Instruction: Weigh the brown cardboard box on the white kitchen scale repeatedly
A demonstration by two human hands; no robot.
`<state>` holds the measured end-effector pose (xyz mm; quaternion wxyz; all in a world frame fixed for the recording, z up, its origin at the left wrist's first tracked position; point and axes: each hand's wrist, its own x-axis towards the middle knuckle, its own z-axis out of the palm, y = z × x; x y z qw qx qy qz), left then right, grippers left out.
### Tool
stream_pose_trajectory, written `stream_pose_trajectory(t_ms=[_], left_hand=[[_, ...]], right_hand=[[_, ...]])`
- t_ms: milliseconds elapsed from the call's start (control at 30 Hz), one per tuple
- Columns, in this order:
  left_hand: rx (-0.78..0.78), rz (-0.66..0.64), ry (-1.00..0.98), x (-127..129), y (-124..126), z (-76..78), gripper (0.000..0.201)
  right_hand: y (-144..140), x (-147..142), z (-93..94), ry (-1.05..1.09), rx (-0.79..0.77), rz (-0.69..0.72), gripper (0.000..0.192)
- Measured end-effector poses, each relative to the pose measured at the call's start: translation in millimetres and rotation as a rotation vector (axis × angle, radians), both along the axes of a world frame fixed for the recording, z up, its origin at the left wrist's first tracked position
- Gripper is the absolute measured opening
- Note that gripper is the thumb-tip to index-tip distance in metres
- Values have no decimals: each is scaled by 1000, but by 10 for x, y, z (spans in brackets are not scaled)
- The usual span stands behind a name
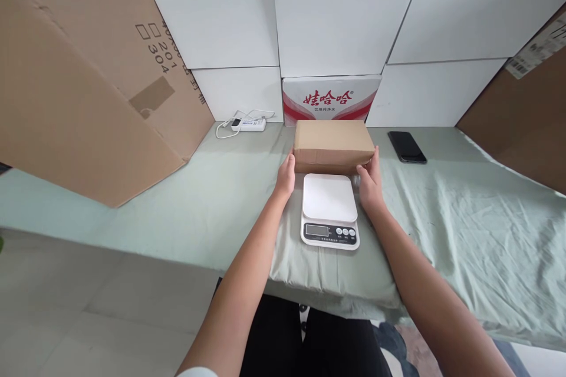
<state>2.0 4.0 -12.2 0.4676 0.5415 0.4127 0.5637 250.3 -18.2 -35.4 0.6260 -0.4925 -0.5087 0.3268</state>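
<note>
A smooth, tan rectangular cardboard box is occupying the space just behind a flat white plastic scale, whose platform is rounded at the corners. A wrinkled, pale-green cloth is lying beneath the scale. Three round buttons are lining its panel, and one slim black phone is lying to the right. The left hand and right hand are gripping the box's opposite ends, both forearms flanking the scale.

Head-worn cam — looks fwd & down, wide view, nr cloth-covered table.
</note>
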Motion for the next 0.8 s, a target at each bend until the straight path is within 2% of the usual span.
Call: stream_pose_trajectory(t_ms=[200,400,567,800], left_hand=[[11,19,16,-7,-5,14,78],[139,38,61,-38,-135,90,94],[162,58,73,-101,-476,125,94],[118,4,-17,-155,-1055,15,91]], right_hand=[[18,0,39,9,39,32,95],[-70,2,179,-11,181,21,101],[-431,-45,262,-8,220,-13,106],[-1061,-100,111,2,151,-73,107]])
